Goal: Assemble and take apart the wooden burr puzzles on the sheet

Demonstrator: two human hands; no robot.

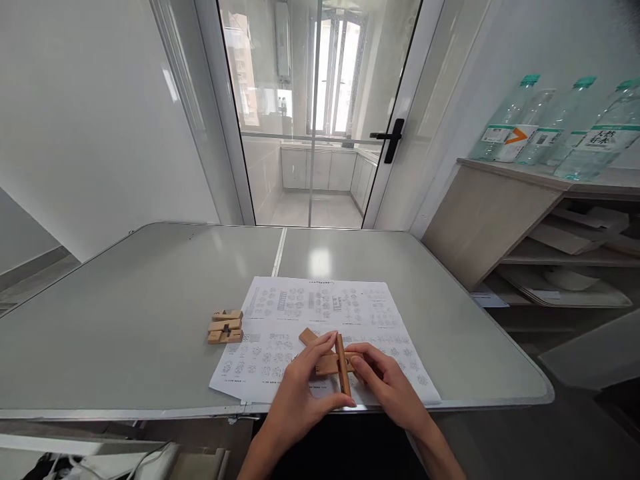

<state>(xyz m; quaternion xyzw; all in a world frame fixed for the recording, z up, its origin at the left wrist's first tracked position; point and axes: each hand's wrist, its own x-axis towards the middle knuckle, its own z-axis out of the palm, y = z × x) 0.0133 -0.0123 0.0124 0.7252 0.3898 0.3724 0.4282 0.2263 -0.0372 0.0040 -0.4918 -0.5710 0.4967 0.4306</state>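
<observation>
Three loose wooden blocks [225, 325] lie side by side on the grey table [125, 320], just left of a printed diagram sheet [325, 307]. Over the sheet's near edge the left hand [300, 397] closes thumb and fingers on a wooden bar [343, 367], its long axis running near to far across the crossed pieces [320, 363] under it. The right hand [393, 387] pinches the right end of those pieces, touching the bar's right side

Bright daylight thru glass door [280, 133], glare spot on table [320, 261], wide-angle warp at edges, soft shadows.
</observation>
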